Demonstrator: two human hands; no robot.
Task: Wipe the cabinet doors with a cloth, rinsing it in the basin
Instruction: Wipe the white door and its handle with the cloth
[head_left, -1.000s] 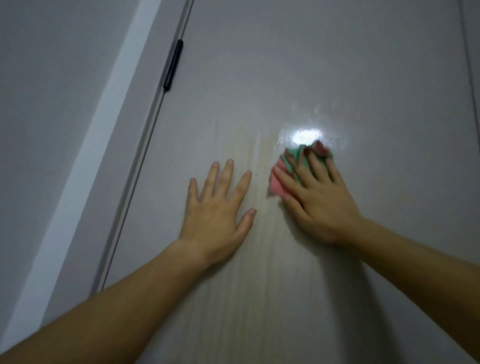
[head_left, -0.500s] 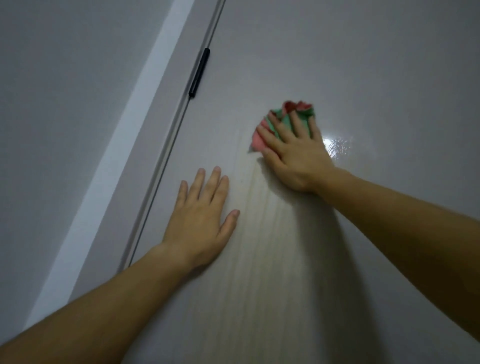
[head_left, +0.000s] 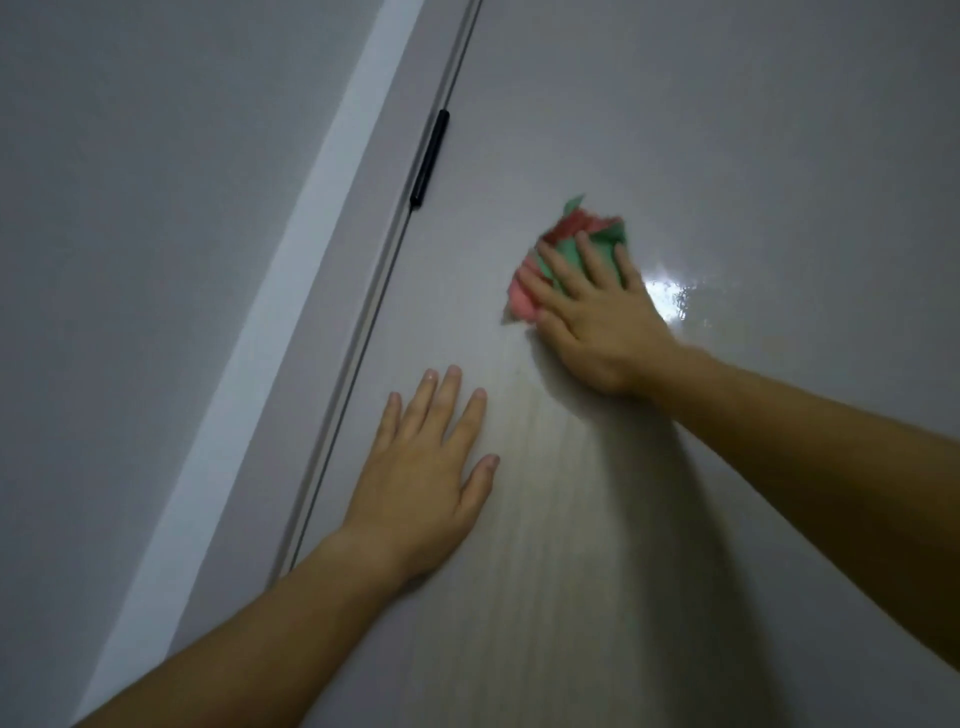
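1. Nearest, two bare forearms reach up from the bottom edge onto a pale cabinet door (head_left: 727, 130).
2. Next, the left hand (head_left: 421, 483) lies flat on the door with its fingers straight and slightly spread, holding nothing.
3. Up and to the right of it, well apart, the right hand (head_left: 597, 317) presses flat on a crumpled red and green cloth (head_left: 576, 234). Its fingers are straight and spread over the cloth, pinning it to the door.
4. The cloth sticks out past the fingertips and on the thumb side.
5. Just right of the right hand, a wet patch (head_left: 667, 296) shines with glare.
6. Farther up and left, a short black bar (head_left: 430, 158) sits on the door's left edge.
7. Beyond that edge run a white strip (head_left: 291, 291) and a grey wall (head_left: 130, 208).
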